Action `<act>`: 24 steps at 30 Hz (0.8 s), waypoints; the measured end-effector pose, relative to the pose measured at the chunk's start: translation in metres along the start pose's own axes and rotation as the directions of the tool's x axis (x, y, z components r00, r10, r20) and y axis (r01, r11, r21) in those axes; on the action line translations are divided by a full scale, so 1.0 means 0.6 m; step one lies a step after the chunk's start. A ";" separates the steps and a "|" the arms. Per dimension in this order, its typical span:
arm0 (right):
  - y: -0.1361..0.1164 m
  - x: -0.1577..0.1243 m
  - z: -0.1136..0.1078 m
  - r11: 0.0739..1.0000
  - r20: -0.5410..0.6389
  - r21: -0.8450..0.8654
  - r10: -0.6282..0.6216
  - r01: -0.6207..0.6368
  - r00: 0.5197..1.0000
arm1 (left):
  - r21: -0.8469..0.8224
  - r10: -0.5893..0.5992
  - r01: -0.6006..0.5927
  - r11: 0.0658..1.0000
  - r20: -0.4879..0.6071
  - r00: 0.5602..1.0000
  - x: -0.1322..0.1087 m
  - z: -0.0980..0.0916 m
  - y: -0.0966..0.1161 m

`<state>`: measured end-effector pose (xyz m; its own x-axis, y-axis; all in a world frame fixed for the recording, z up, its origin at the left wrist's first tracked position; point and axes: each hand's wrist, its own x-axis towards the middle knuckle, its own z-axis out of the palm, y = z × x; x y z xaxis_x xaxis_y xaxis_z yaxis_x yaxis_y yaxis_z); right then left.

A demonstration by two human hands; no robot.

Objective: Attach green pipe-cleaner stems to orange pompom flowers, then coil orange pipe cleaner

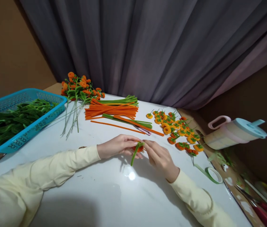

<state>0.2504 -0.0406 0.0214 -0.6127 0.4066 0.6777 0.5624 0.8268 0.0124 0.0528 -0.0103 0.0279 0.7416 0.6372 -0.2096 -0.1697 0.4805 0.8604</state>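
Over the middle of the white table, my left hand point(118, 146) is closed on a small orange chenille flower point(141, 148). A short green chenille stem point(134, 156) lies across the flower, with one end hanging down. My right hand point(159, 156) pinches with thumb and forefinger at the upper end of this green stem, right against the flower; its fingertips partly hide the grip. Just beyond the hands lie orange chenille stems point(112, 111) and green chenille stems point(131, 100) in bundles, with pink-handled scissors or a similar tool point(144, 130) near them.
Finished orange flowers point(76, 85) lie at the back left beside a blue basket point(33, 127) of green leaves point(17, 119). Several small yellow and orange flowers point(182, 130) spread on the right, near a tape roll point(214, 175), a lidded cup point(236, 132) and red-handled pliers point(261, 214).
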 end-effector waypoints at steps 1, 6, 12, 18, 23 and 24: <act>-0.007 -0.007 0.004 0.966 0.011 0.156 0.209 -0.208 0.978 | 0.031 0.041 -0.038 0.999 -0.088 0.995 0.001 0.003 -0.009; -0.032 -0.014 0.012 0.123 0.545 0.642 0.621 -0.756 0.564 | 0.304 0.261 -0.147 0.941 -0.379 0.888 0.006 0.008 -0.044; -0.046 -0.001 0.021 -0.289 0.702 0.645 0.588 -0.707 0.401 | 0.418 0.284 -0.112 0.902 -0.376 0.882 0.006 0.009 -0.063; -0.048 -0.006 0.027 -0.269 0.691 0.645 0.605 -0.715 0.395 | 0.428 0.254 -0.077 0.900 -0.373 0.892 0.004 0.011 -0.062; -0.028 -0.021 0.029 -0.153 0.677 0.601 0.619 -0.784 0.398 | 0.336 0.173 -0.049 0.940 -0.350 0.921 0.008 0.006 -0.052; -0.025 -0.023 0.029 -0.153 0.678 0.593 0.624 -0.790 0.388 | 0.304 0.154 -0.048 0.951 -0.337 0.929 0.009 0.003 -0.051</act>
<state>0.2411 -0.0520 -0.0009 -0.2634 0.9373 -0.2282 0.0687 -0.2177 -0.9736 0.0631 -0.0229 0.0014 0.4434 0.8693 -0.2184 0.0004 0.2435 0.9699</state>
